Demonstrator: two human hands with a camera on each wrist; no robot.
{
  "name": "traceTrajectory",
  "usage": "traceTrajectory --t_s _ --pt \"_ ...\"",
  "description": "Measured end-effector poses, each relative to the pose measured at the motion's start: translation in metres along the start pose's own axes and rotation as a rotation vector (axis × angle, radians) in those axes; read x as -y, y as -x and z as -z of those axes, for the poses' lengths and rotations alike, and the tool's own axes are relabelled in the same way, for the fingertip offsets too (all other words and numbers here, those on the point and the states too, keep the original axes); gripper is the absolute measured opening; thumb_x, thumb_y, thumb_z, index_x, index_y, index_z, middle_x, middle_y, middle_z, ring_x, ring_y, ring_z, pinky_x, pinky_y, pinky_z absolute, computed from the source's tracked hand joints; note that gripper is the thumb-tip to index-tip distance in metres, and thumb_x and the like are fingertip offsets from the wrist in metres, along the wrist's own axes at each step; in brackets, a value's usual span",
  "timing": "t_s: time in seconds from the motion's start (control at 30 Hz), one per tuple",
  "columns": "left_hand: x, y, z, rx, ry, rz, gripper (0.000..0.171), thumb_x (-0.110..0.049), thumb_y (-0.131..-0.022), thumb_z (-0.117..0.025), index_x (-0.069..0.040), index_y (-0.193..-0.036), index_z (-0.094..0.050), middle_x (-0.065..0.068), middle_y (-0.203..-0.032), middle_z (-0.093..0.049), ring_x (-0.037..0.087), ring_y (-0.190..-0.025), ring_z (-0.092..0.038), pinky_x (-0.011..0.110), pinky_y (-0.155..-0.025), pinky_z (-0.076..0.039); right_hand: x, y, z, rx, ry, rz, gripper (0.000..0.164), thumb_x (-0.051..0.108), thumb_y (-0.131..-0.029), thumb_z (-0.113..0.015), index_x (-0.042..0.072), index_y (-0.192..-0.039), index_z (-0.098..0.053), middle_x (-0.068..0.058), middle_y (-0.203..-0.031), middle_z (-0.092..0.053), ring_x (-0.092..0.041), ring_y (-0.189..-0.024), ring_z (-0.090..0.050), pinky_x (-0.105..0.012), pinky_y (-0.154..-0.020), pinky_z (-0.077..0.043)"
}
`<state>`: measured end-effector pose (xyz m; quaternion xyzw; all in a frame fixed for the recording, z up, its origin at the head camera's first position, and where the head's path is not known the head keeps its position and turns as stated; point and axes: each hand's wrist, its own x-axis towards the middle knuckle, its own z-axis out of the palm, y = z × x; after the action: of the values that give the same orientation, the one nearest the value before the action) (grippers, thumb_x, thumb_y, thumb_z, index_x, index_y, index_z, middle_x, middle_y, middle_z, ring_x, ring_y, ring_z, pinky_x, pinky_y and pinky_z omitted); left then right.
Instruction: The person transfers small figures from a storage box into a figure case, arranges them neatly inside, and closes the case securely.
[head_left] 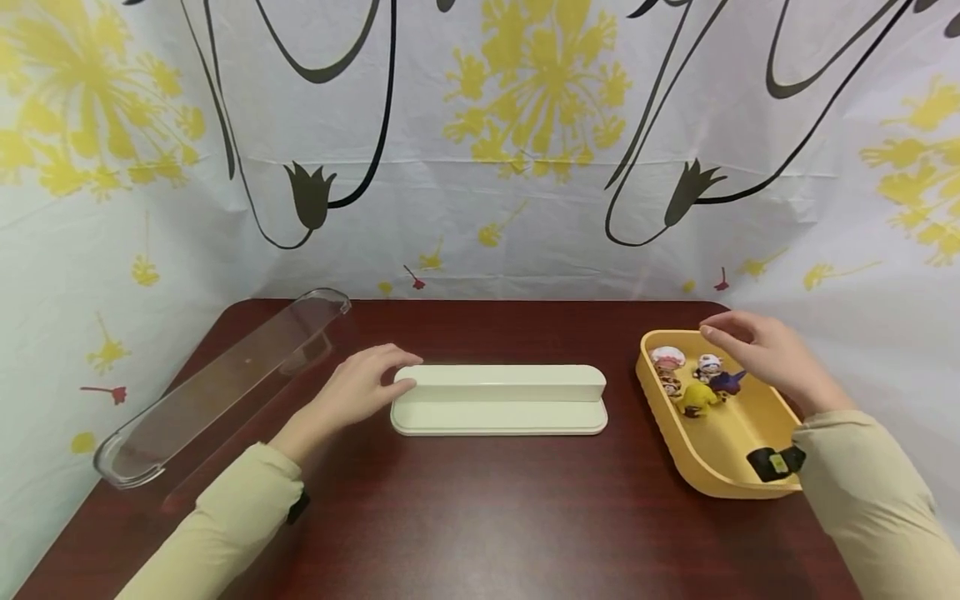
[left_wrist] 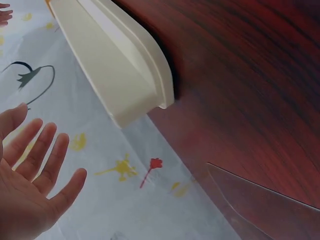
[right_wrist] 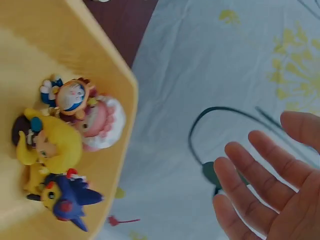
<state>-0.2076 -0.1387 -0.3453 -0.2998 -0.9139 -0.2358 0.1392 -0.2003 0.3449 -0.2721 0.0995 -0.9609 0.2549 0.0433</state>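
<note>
My left hand [head_left: 367, 382] hovers at the left end of a cream stepped stand [head_left: 498, 414], fingers relaxed and holding nothing. In the left wrist view the stand's end [left_wrist: 135, 95] lies apart from the spread fingers. Over the far right rim of a yellow tray [head_left: 697, 475] is my right hand [head_left: 757, 346], its fingers loosely bent with nothing in them. Several small figurines gather at the tray's far end, among them a yellow one [head_left: 697, 400], a dark blue-purple one [head_left: 726, 382] and one with a white and pink head [head_left: 667, 357].
A long clear plastic cover [head_left: 225, 383] lies along the left side of the dark red wooden table [head_left: 480, 517]. Behind the table hangs a white sheet [head_left: 420, 183] printed with yellow flowers and dark stems.
</note>
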Motion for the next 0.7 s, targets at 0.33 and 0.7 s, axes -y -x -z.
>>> traceTrajectory --t_s 0.33,0.7 --pt "0.014 -0.013 -0.006 0.141 0.051 -0.032 0.028 -0.022 -0.08 -0.065 -0.011 -0.106 -0.063 0.0 -0.088 -0.059 0.014 -0.065 -0.048 0.027 -0.057 -0.037 -0.035 -0.019 -0.017 0.087 -0.015 0.005 0.035 0.033 -0.089 -0.052 0.004 -0.107 -0.059 -0.016 -0.1 -0.06 -0.02 -0.087 -0.054 -0.035 -0.068 -0.041" --pt "0.029 -0.02 -0.015 0.195 0.048 -0.005 0.027 -0.023 -0.079 -0.066 -0.011 -0.104 -0.064 -0.002 -0.086 -0.057 0.013 -0.063 -0.047 0.027 -0.054 -0.037 -0.062 -0.029 -0.033 0.185 -0.105 -0.009 0.037 0.028 -0.089 -0.053 -0.002 -0.11 -0.057 -0.017 -0.104 -0.058 -0.014 -0.087 -0.055 -0.036 -0.072 -0.043"
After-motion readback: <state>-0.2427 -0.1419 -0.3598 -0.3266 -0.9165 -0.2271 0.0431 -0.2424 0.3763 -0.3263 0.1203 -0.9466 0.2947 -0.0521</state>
